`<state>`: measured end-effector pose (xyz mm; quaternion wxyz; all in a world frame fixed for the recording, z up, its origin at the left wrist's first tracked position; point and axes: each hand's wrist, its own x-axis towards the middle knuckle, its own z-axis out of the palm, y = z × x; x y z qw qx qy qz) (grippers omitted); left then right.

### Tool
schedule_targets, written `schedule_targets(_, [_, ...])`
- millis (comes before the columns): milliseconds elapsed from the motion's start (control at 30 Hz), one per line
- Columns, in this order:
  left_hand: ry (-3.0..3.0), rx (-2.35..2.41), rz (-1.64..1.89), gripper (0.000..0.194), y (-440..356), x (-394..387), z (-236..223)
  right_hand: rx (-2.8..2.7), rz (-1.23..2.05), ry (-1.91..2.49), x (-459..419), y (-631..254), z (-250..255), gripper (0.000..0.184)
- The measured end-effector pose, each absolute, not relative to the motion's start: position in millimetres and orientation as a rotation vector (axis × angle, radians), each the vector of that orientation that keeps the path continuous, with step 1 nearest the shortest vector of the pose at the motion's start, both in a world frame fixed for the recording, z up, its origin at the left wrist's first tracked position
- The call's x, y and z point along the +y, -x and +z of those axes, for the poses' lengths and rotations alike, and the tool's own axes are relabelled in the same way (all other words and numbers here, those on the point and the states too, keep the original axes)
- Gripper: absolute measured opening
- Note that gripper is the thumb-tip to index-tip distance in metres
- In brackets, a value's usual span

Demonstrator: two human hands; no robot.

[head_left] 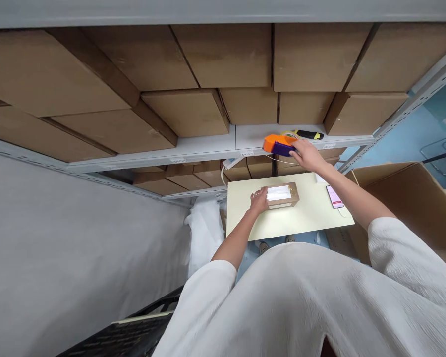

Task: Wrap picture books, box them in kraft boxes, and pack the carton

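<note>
My left hand (259, 200) grips the left end of a small brown cardboard box (296, 193), fingers over its edge. White paper or a label (278, 192) shows on the box's top, and the box rests on the pale yellow tabletop (301, 220). My right hand (307, 154) is closed round the end of an orange and purple tape dispenser (275, 144) at the shelf's front edge, beyond the box. Just behind it on the shelf lies a black and yellow tool (309, 134), perhaps a utility knife.
Rows of cardboard boxes (223, 54) fill the metal shelf (204, 146) ahead. On the table's right lies a phone (335, 197) with a cable. A large open carton (401, 198) stands at right, white wrapping material (204, 228) at left. A power strip (232, 162) hangs below the shelf.
</note>
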<state>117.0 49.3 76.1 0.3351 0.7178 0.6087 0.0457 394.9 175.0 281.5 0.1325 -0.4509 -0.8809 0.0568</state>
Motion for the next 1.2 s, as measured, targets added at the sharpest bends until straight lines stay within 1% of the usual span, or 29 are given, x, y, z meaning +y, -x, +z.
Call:
schedule_targets(133, [-1.854,1.612,0.085,0.096,-120.4,46.7,79.0,-2.572,0.064,1.207,231.2,-358.5,273.0,0.056])
schedule_targets(300, [-1.852,1.607,0.106,0.091,-121.1,44.1,78.2,-2.561,0.018,1.267,260.2,-335.3,263.6,0.055])
schedule_targets(467, [-1.879,1.587,0.146,0.094,-120.4,43.2,75.5,-2.490,-0.005,1.373,259.5,-327.1,258.2,0.056])
schedule_targets(633, [-1.939,1.560,0.130,0.091,-118.1,41.6,75.1,-2.380,-0.107,1.419,227.0,-334.2,258.1,0.059])
schedule_targets(767, [-2.055,1.491,0.139,0.092,-118.4,42.3,77.1,-2.300,-0.137,1.451,176.8,-370.9,248.0,0.051])
schedule_targets(867, [-2.116,1.418,0.177,0.088,-126.3,44.9,80.0,-2.211,-0.071,1.572,133.3,-418.0,229.7,0.045])
schedule_targets(1033, [-2.121,1.350,0.212,0.080,-156.7,48.7,84.9,-1.918,0.221,1.908,72.6,-501.2,188.9,0.038])
schedule_targets(1200, [-2.151,1.290,0.232,0.073,-200.7,54.6,87.3,-1.639,0.489,2.229,48.8,-558.2,147.2,0.033])
